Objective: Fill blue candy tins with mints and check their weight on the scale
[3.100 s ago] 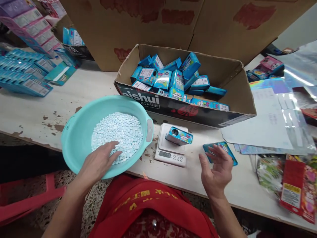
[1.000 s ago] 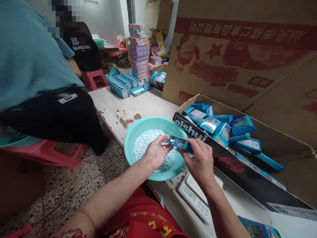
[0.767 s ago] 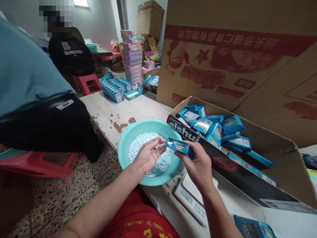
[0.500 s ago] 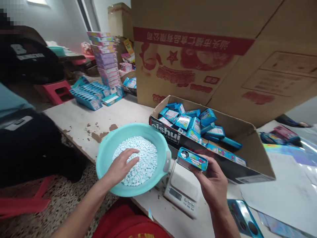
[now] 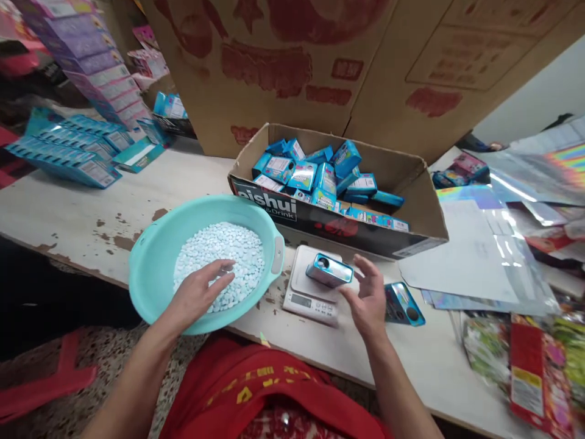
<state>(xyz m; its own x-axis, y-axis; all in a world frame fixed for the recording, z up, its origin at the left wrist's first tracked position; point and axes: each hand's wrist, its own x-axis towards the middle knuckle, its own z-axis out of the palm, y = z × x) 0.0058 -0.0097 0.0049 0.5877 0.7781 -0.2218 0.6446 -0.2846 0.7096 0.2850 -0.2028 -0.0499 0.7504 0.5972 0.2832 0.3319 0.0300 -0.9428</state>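
A turquoise plastic basin [image 5: 153, 250] holds a heap of small pale candies [image 5: 247, 244]. Just over the candies is my left hand [image 5: 198, 296], its thumb and forefinger apart and nothing visible between them. On the white digital scale [image 5: 299, 283] lies a small blue candy box [image 5: 331, 271] with a round hole at one end of its upper face. My right hand [image 5: 368, 296] is beside the box's right end, open, its thumb and fingers spread. Partly behind that wrist, another flat blue pack [image 5: 404, 305] rests on the table.
Behind the scale stands an open carton [image 5: 365, 241] with many blue candy boxes [image 5: 304, 174]. A large cardboard box [image 5: 297, 73] rises behind it. Stacked blue boxes [image 5: 68, 152] sit at the left, plastic sheets [image 5: 466, 256] and colourful packets [image 5: 525, 366] at the right.
My right hand has set the blue candy box down on the scale and let go. My left hand stays over the candies. The view has swung right and down.
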